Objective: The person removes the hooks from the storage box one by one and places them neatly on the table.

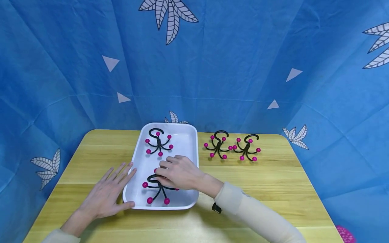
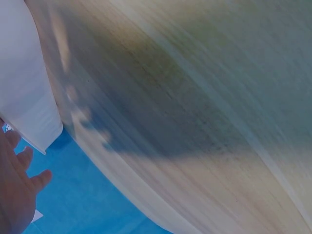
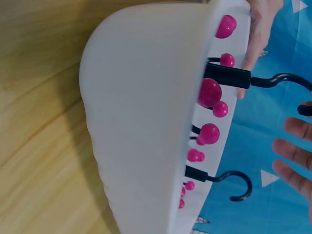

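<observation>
Head view shows the right hand point(image 1: 177, 172) pinching a black, pink-ball-tipped multi-armed hook point(image 1: 160, 185) in the white rectangular tray point(image 1: 183, 145), the left hand point(image 1: 104, 195) spread at its rim.

On the table point(image 1: 258, 189), two hooks point(image 1: 158, 143) in a tray point(image 1: 183, 141), two more hooks point(image 1: 218, 145) to its right

Wooden table point(image 1: 258, 189): white tray point(image 1: 185, 145), two black hooks point(image 1: 218, 145) point(image 1: 247, 147), perhaps touching.
</observation>
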`<state>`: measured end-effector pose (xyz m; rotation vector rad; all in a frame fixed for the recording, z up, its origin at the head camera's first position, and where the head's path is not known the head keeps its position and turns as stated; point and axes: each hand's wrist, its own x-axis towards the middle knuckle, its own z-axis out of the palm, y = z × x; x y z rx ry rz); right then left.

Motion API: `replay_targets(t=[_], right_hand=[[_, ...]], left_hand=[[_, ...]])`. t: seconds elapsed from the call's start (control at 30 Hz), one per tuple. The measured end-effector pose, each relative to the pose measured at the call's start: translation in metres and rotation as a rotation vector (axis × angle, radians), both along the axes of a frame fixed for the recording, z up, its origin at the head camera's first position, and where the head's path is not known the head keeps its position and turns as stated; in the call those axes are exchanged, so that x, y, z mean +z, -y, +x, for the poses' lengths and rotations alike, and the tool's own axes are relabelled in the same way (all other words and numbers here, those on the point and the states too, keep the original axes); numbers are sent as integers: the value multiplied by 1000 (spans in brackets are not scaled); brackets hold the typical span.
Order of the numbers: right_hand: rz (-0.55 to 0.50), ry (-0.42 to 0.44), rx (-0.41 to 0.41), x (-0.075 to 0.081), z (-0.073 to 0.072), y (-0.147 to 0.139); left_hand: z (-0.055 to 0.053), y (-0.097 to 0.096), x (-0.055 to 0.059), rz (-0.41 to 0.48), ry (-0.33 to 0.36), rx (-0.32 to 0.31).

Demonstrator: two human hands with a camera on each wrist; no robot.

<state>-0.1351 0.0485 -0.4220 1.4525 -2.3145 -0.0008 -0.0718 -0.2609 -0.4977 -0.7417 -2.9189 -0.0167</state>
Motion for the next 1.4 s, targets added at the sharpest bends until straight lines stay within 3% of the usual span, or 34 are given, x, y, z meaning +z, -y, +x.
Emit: replay_targets(t=[1.0, 1.4], right_hand=[[-242, -113, 18, 32, -9, -55], [-261, -123, -19, 39, -9, -85]], left_hand=[[-2, 1, 0, 9, -10, -14], [0, 1, -1, 1, 4, -13]])
